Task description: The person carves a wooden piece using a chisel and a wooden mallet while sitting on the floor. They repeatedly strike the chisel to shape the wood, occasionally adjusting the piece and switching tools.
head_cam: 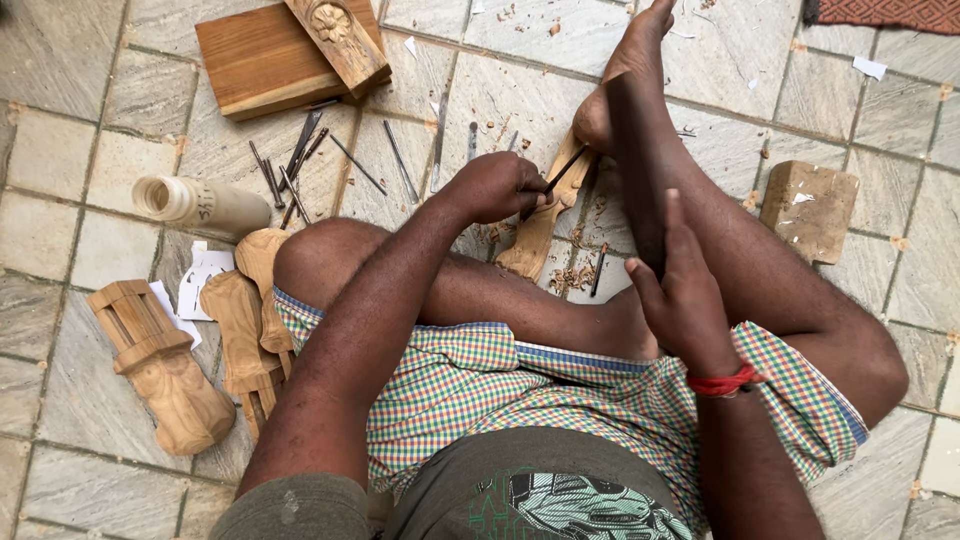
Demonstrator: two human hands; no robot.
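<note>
- Gripping a chisel (562,170), the left hand (497,186) presses it onto a carved wooden piece (540,225).
- Right hand (683,290) clasps a dark mallet (632,160).
- Grey stone-tile floor (80,170) beneath, wood chips (572,275) between the hands.

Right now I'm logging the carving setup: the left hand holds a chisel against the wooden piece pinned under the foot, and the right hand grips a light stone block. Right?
Not quite. In the head view the right hand grips a dark mallet, not the stone block, which lies untouched on the floor. The left hand does hold the chisel against the wooden piece under the foot.
</note>
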